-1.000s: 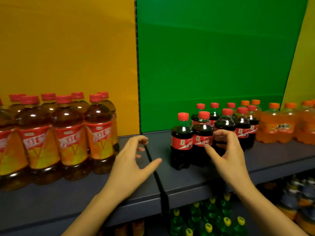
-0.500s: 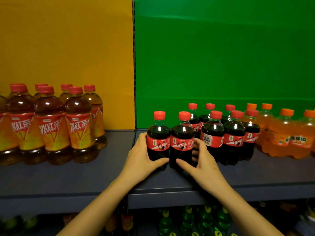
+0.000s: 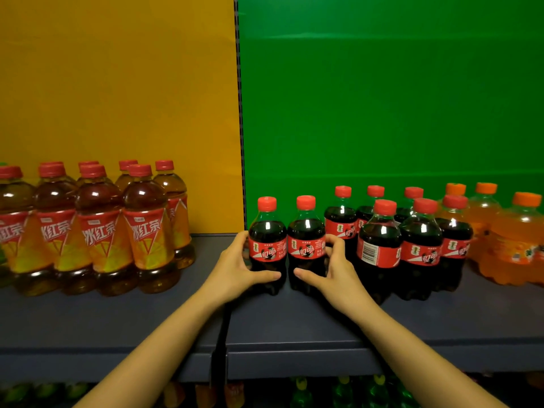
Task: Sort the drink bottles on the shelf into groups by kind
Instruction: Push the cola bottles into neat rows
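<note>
Two small cola bottles stand side by side on the grey shelf [image 3: 294, 325], just right of the divider. My left hand [image 3: 235, 266] wraps the left cola bottle [image 3: 267, 231], thumb across its front. My right hand [image 3: 329, 269] wraps the right cola bottle [image 3: 305, 231] the same way. To their right stands a cluster of several more cola bottles [image 3: 379, 240]. Several iced tea bottles [image 3: 97, 228] fill the left bay before the yellow panel. Orange soda bottles [image 3: 518, 234] stand at the far right.
A black upright divider [image 3: 240, 113] separates the yellow and green back panels. Bare shelf surface lies between the tea bottles and my left hand. A lower shelf holds green bottles [image 3: 341, 393] with yellow caps, dimly seen.
My left hand came from the bare shelf to the left cola bottle. Both hands now hold the two front cola bottles, which shifted left, apart from the cluster.
</note>
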Tool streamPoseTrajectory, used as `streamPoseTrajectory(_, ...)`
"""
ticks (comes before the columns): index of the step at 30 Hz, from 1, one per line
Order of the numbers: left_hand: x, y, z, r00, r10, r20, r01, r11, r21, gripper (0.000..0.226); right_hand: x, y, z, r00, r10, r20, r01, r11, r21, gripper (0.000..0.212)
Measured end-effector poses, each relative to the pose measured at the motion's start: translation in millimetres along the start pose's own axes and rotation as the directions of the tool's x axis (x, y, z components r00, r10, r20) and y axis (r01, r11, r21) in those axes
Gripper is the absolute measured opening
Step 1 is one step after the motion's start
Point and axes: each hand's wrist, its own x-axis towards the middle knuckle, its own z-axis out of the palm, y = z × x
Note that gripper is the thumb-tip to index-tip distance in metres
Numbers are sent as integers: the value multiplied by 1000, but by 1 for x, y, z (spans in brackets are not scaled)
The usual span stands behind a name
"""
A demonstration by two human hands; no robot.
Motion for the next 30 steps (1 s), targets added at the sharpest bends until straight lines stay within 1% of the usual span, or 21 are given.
streamPoseTrajectory(3,9,-3,-4,1000,-9,12,9,1000,-19,78,14,0,8,1000,21,7,-21,999,28,72)
streamPoseTrajectory(7,20,-9,-8,1000,-12,23,13,1000,-22,81,29,3,13,999,30,19,-30,999,-23,73)
streamPoseTrajectory(11,32,-14,-7,999,-19,30,19,1000,-4,78,38,5,17,998,37,-47,-41,995,-90,75)
streamPoseTrajectory(16,46,-23,-4,999,-29,23,30,999,-15,79,42,6,26,992,-4,-123,-21,979,-203,76)
streamPoseTrajectory(20,52,-32,1,1000,-24,-3,24,1000,-19,76,46,8,28,992,5,-127,-36,970,-241,72)
streamPoseTrajectory(24,54,-36,6,999,-25,-32,24,999,-34,71,49,12,30,987,-26,-161,-17,966,-259,67)
streamPoseTrajectory(30,55,-39,7,999,-8,-47,7,1000,-20,71,51,15,32,984,-36,-173,-18,954,-300,70)
